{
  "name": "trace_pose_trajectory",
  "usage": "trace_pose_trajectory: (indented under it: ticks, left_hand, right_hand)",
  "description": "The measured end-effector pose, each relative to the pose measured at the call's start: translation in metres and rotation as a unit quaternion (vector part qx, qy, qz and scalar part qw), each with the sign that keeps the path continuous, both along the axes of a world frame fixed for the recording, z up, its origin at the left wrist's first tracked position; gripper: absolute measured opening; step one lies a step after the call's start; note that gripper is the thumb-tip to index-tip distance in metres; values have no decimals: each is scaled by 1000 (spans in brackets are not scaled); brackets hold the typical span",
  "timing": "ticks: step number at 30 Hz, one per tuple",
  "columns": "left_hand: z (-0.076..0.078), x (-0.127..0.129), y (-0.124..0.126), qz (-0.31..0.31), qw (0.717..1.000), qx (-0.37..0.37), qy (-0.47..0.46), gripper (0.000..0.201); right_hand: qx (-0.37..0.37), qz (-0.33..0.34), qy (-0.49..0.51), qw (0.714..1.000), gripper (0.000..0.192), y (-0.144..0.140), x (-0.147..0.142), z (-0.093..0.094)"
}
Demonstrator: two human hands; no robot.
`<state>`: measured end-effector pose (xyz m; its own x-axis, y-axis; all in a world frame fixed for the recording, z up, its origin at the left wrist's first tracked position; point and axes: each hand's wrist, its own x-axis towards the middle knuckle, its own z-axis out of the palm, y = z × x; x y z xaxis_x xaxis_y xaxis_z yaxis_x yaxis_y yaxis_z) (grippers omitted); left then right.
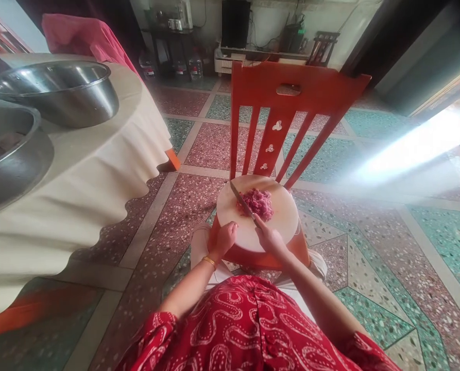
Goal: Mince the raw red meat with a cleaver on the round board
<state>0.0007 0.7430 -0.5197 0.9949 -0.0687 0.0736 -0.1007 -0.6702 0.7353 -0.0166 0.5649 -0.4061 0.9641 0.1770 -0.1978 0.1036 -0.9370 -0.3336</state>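
**Two hands, one knife, one pile of meat**

Two bare hands are at work on one round, pale wooden chopping board. It lies flat on the seat of one orange-red wooden chair, which has a slatted back with small cut-out shapes.

One small heap of pink minced meat sits on the far half of the board. It looks soft and lumpy.

The right hand has its fingers wrapped tight around the handle of one long knife with a thin metal blade. The blade points away and to the left, and its edge touches the near-left side of the meat.

The left hand rests on the near-left rim of the board. Its fingers are curled together, loosely closed, and hold nothing. One thin gold bangle sits on that wrist. Both sleeves are red cloth with white wavy lines.

To the left stands one round tabletop under a smooth cream cloth with a wavy hem. Two shiny round steel bowls sit on it, one big deep bowl and one nearer bowl cut off by the edge.

The floor is speckled stone in red and green squares.
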Motion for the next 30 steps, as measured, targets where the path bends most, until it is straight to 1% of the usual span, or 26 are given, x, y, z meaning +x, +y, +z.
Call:
trace_pose_trajectory:
  ticks: [2, 4, 8, 10, 12, 14, 16, 19, 21, 22, 25, 27, 30]
  left_hand:
    - [-1, 1, 0, -6, 1000, 8, -5, 25]
    - [-2, 1, 0, -5, 1000, 16, -12, 26]
    - [-4, 1, -2, -2, 1000, 10, -12, 28]
    - [-5, 1, -2, -5, 1000, 8, -13, 28]
    - [-5, 2, -1, -10, 1000, 11, -16, 27]
    - [-6, 2, -1, -14, 1000, 14, -13, 26]
    - [-6, 2, -1, -12, 1000, 19, -5, 25]
    - [-4, 1, -2, -5, 999, 32, 8, 27]
    - [-4, 1, -2, -4, 999, 32, 9, 28]
    - [-4, 1, -2, -6, 1000, 30, 6, 28]
    - [-5, 2, -3, -11, 1000, 24, -3, 28]
    - [-6, 2, -3, -8, 1000, 21, -6, 27]
    - [-6, 1, -3, 7, 1000, 22, 3, 27]
  right_hand:
    - [26, -1, -34, 999, 56, 1, -1, 7]
    - [33, -2, -52, 998, 56, 2, -4, 6]
    - [-19, 8, 11, 1000, 54, -2, -8, -8]
    - [-22, 0, 25, 999, 53, -6, -8, -7]
    - [2, -10, 3, 1000, 53, -10, -7, -2]
    - [34, -12, -45, 998, 54, -12, -6, 2]
    - [42, -18, -69, 997, 55, -13, -5, -2]
    - [0, -31, 1, 1000, 56, -18, -4, -11]
    - [-13, -36, 30, 999, 55, -22, -3, -11]
    - [-7, -37, 20, 999, 54, -24, -2, -8]
    - [35, -33, -56, 997, 52, -25, 1, 4]
    - [39, -35, -76, 996, 54, -22, 2, 5]
    - [-10, -36, -3, 999, 55, -20, 3, -1]
